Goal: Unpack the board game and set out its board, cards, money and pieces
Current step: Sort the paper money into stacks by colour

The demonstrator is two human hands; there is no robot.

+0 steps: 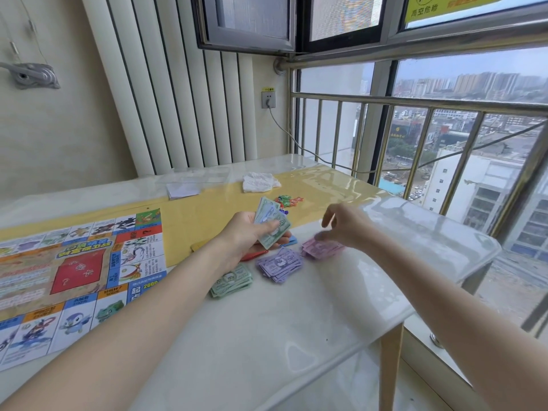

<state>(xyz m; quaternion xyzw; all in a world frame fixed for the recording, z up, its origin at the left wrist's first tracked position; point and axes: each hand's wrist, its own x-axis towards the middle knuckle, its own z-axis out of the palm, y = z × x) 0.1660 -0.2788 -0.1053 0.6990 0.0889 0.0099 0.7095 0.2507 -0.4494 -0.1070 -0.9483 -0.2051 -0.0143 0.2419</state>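
- The table (296, 321), glossy under a clear cover, stands against a railed window; a yellow band crosses its far half.
- The game board (74, 271) lies unfolded and flat at the table's left edge, its red centre panel face up.
- The left hand (252, 235) hovers mid-table, thumb and fingers curled round a fan of green banknotes (271, 223).
- The right hand (347, 225) reaches down near the right edge, its fingertips on the pink money pile (321, 249); whether they pinch a note I cannot tell.
- A purple money pile (280, 265) sits just left of the pink one, and a green money pile (232, 281) lies nearer the front edge, beside the purple.
- A crumpled white cloth (259, 181) rests toward the far edge.
- White cards (182, 191) lie left of the cloth.
- Small coloured pieces (289, 201) are clustered just beyond the held notes.
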